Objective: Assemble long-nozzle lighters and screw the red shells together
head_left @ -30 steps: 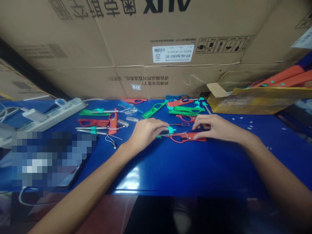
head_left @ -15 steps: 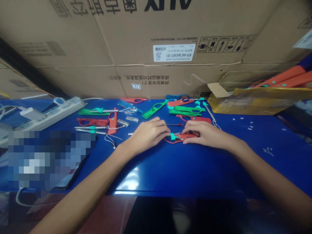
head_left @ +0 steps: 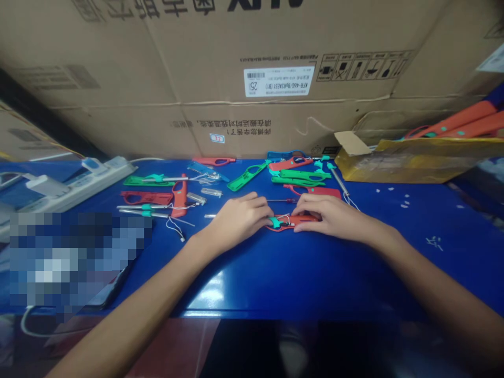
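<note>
A red plastic casing (head_left: 303, 220) lies on the blue table between my two hands. In its left part sits a teal piece (head_left: 276, 223) with a thin white wire beside it. My left hand (head_left: 246, 215) is closed on the metal tube end by the teal piece; the tube is mostly hidden under the fingers. My right hand (head_left: 328, 215) pinches the red casing from its right side. Just behind the hands lies a thin screwdriver (head_left: 280, 200), its dark red handle partly covered by the right hand.
Behind lie green casings (head_left: 301, 177), clear parts (head_left: 211, 192) and, to the left, metal tubes (head_left: 144, 207) with wires. A taped carton (head_left: 417, 163) holds red lighters at right. A power strip (head_left: 98, 181) and a blurred-out device (head_left: 79, 262) are at left.
The teal piece has shifted slightly left and down in the red casing, together with my left fingers. The right hand keeps its grip. The whole view has moved a little.
</note>
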`<state>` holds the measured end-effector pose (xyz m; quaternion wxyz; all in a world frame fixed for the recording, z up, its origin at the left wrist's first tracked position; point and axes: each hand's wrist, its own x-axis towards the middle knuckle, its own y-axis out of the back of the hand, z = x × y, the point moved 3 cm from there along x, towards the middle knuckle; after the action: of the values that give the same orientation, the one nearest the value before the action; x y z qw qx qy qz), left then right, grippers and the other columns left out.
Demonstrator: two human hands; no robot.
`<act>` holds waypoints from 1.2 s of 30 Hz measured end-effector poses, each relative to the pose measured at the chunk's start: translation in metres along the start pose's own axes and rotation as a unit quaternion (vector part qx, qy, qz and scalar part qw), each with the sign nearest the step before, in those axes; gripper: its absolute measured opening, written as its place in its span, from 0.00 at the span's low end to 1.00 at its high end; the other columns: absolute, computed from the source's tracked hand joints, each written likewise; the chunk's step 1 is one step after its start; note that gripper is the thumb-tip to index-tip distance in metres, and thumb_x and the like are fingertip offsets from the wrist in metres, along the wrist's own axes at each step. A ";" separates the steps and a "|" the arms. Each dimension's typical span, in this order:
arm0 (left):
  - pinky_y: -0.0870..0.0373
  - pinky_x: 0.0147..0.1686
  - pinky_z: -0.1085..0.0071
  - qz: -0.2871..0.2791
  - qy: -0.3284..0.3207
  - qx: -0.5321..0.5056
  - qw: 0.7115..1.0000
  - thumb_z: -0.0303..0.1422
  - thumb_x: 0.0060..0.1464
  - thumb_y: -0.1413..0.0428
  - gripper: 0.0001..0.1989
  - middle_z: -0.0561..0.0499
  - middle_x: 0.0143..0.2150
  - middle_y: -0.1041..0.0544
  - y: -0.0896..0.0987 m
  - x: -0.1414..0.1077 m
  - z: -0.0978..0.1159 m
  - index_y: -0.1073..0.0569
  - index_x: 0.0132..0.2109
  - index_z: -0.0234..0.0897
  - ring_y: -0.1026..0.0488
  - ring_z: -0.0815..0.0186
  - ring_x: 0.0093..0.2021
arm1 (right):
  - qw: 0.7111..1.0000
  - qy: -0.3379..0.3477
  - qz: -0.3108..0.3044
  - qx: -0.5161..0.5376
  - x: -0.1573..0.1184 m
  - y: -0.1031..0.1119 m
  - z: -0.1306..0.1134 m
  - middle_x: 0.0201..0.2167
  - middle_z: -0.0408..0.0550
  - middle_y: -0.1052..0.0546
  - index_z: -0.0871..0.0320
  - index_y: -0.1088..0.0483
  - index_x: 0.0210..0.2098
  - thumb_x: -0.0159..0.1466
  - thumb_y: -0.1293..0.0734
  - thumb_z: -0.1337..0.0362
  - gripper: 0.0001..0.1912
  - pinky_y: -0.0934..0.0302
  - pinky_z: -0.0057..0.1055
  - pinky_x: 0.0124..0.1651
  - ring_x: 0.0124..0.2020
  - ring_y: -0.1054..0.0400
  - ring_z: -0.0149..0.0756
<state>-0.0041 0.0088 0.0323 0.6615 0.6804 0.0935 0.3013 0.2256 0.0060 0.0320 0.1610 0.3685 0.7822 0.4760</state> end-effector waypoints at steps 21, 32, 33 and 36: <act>0.40 0.46 0.66 0.040 0.042 -0.119 0.991 0.38 0.66 0.43 0.10 0.48 0.46 0.25 -0.009 0.002 -0.005 0.20 0.42 0.40 0.32 0.63 0.45 | 1.000 -0.002 -0.002 0.017 0.000 -0.001 -0.001 0.45 0.51 0.23 0.53 0.22 0.47 0.66 0.31 0.47 0.18 0.36 0.40 0.49 0.45 0.27 0.44; 0.45 0.43 0.65 0.052 0.047 -0.070 0.995 0.38 0.63 0.39 0.08 0.53 0.37 0.19 -0.005 0.005 0.001 0.22 0.38 0.38 0.29 0.65 0.39 | 1.000 -0.001 -0.001 -0.007 -0.002 0.001 0.000 0.46 0.51 0.22 0.55 0.23 0.47 0.67 0.31 0.49 0.18 0.36 0.38 0.49 0.46 0.27 0.44; 0.45 0.43 0.65 0.054 0.047 -0.069 0.995 0.38 0.62 0.38 0.08 0.54 0.38 0.19 -0.004 0.006 0.002 0.22 0.38 0.38 0.30 0.64 0.39 | 1.000 0.000 -0.002 -0.007 -0.002 0.001 0.001 0.46 0.51 0.22 0.55 0.23 0.47 0.67 0.31 0.49 0.18 0.36 0.39 0.49 0.46 0.27 0.44; 0.45 0.44 0.64 0.062 0.044 -0.079 0.994 0.37 0.61 0.37 0.06 0.54 0.41 0.18 -0.002 0.006 0.001 0.20 0.38 0.40 0.30 0.64 0.40 | 1.000 0.002 -0.003 -0.006 -0.002 0.001 0.001 0.46 0.51 0.22 0.54 0.23 0.47 0.67 0.32 0.49 0.17 0.35 0.40 0.50 0.46 0.27 0.44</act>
<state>0.0017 0.0109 0.0316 0.6884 0.6166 0.0561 0.3779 0.2274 0.0056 0.0320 0.1632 0.3641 0.7810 0.4805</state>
